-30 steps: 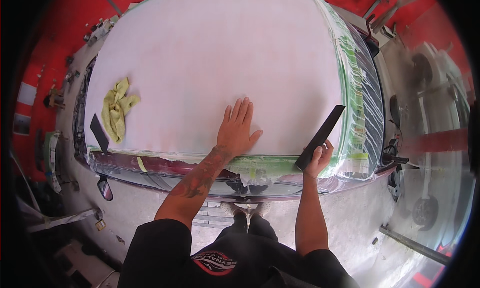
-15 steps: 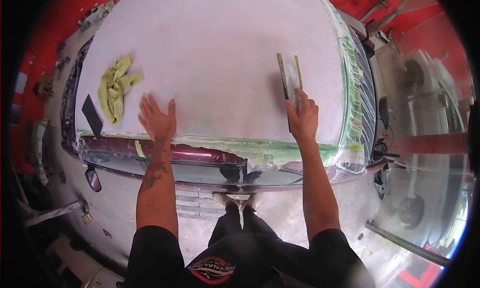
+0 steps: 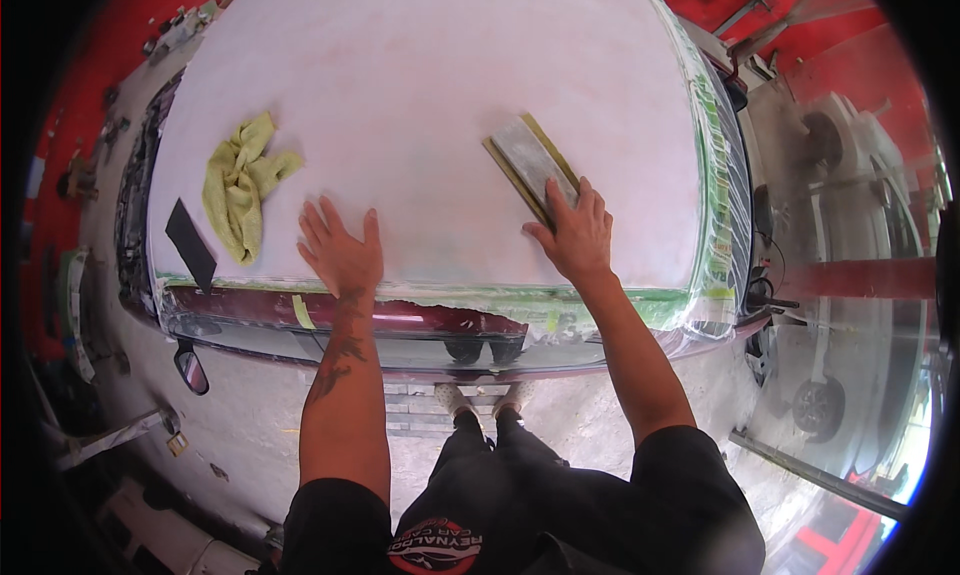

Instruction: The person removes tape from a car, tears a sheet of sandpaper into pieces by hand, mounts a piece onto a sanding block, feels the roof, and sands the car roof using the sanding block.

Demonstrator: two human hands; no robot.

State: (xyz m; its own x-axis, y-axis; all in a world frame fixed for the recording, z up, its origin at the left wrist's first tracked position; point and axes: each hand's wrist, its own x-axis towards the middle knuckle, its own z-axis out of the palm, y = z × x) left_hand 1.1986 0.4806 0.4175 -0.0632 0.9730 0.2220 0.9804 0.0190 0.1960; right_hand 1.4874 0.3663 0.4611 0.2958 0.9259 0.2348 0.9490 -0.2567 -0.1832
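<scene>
In front of me stretches a car roof [image 3: 400, 105] coated in pale, pinkish-white primer. My right hand [image 3: 578, 230] grips the near end of a long sanding block [image 3: 530, 155], which lies on the roof tilted toward the upper left. My left hand [image 3: 342, 250] rests flat on the roof near its closest edge, fingers spread, holding nothing. Left of it lies a crumpled yellow cloth [image 3: 240, 190]. A dark rectangular sheet, perhaps sandpaper [image 3: 190, 243], sits on the roof beside the cloth.
Green masking tape and plastic film [image 3: 712, 185] run along the roof's right side. A maroon strip of bodywork [image 3: 420, 316] shows below the near edge. A side mirror [image 3: 191, 370] juts out at lower left. Another car [image 3: 840, 275] stands right, behind a hazy sheet.
My right hand has swept the sanding block leftward, and the block has turned from nearly upright to slanted. My left hand stays flat; the whole view has shifted slightly.
</scene>
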